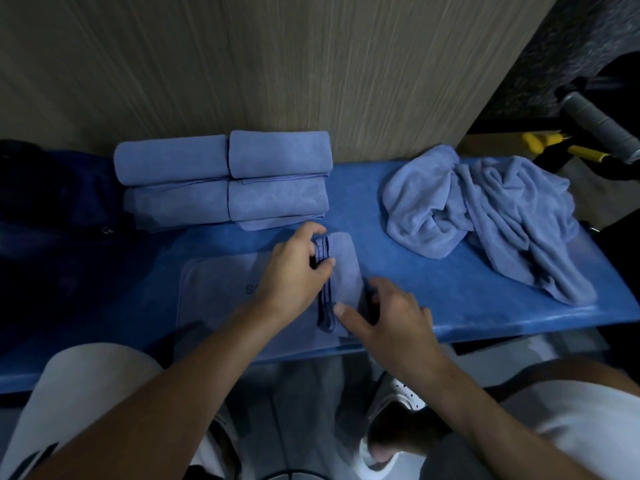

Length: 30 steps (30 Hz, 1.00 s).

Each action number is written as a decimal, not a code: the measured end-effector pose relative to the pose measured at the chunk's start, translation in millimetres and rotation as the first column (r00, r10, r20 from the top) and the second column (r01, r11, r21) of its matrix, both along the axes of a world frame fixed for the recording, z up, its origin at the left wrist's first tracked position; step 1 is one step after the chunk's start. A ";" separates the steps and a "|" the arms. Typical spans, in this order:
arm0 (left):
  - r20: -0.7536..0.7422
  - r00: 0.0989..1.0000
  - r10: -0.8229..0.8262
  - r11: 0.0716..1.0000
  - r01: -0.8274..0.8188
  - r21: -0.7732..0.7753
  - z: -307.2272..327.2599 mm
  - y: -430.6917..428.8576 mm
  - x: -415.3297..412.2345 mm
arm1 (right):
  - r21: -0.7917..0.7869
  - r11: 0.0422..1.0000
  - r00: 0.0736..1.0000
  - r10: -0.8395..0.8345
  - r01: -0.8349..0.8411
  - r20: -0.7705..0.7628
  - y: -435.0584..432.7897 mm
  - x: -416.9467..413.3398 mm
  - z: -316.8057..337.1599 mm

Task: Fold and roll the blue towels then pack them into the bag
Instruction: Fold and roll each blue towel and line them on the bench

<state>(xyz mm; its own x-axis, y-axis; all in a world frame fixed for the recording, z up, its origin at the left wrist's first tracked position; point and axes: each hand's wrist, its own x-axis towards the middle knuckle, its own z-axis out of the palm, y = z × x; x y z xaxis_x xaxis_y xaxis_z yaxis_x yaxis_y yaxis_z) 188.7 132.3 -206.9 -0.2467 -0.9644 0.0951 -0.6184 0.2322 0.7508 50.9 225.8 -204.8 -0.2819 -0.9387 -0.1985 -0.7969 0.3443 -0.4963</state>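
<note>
Blue folded towel [221, 299] lies flat at the front edge of the blue padded bench [415, 271]; the left hand [298, 271] pinches its doubled-over edge; the right hand [388, 317] rests open, fingers spread on it; four rolled towels [225, 178] sit at the back edge, a crumpled pile of towels [485, 209] toward the right end.

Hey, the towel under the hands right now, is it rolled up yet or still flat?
Mostly flat. The towel lies folded on the bench, only its right end curled where the left hand and right hand begin rolling.
</note>
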 end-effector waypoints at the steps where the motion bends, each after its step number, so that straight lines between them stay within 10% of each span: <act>1: 0.034 0.999 -0.012 1.000 0.013 -0.023 -0.4 -0.1 0.4 | -0.001 1.000 0.999 0.019 -0.019 -0.037 1.0 2.1 -1.1; 5: 0.161 0.987 -0.027 0.996 0.039 -0.074 -10.6 -4.3 3.8 | 0.006 0.993 0.972 0.118 -0.119 -0.204 3.4 9.1 -3.8; 13: 0.350 0.937 0.023 0.986 0.037 -0.164 -8.6 -7.9 17.0 | 0.018 0.997 0.996 0.076 -0.075 -0.044 -13.5 0.0 2.7; 20: 0.322 0.947 -0.005 1.000 0.013 -0.020 -5.6 -10.5 38.9 | -0.185 0.978 0.995 0.099 -0.093 0.025 -40.0 -23.8 5.9; 30: 0.089 0.969 -0.231 0.971 0.225 0.078 -7.2 -21.8 55.2 | 0.067 0.952 0.953 0.300 -0.297 -0.031 -51.0 -51.9 12.8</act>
<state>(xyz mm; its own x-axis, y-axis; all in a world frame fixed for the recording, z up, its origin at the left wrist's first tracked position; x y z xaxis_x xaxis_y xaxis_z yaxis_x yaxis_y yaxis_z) 243.9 110.4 -214.1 -0.4659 -0.8848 -0.0025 -0.6253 0.3273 0.7085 -1.0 174.8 -192.0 0.0005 -0.9676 -0.2523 -0.8867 0.1162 -0.4474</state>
